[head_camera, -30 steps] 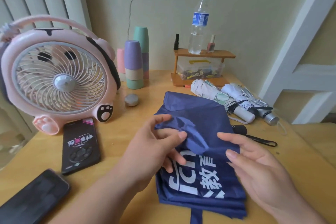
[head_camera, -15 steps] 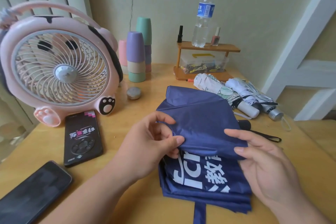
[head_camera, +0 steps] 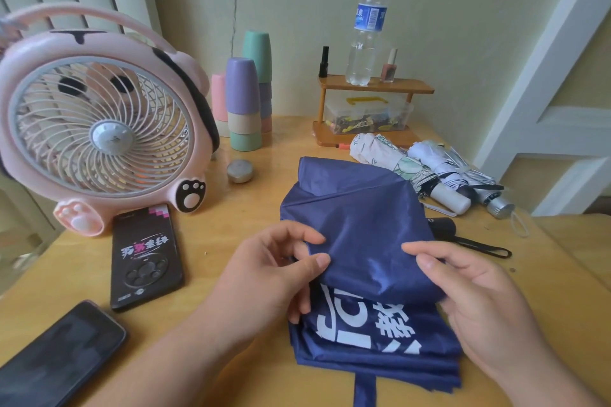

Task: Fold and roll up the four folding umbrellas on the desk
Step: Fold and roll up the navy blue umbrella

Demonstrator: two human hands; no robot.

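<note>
On the desk [head_camera: 228, 228], we pinch a fold of the navy umbrella [head_camera: 357, 218] with our left hand [head_camera: 274, 274] and grip its right edge with our right hand [head_camera: 479, 301].

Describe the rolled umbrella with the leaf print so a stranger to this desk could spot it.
Start at the wooden rack at the back of the desk; two rolled umbrellas lie side by side just in front of it. The leaf-print umbrella is the left one, nearer the navy umbrella. Its handle is plain white, while the other white umbrella ends in a silver handle.
</note>
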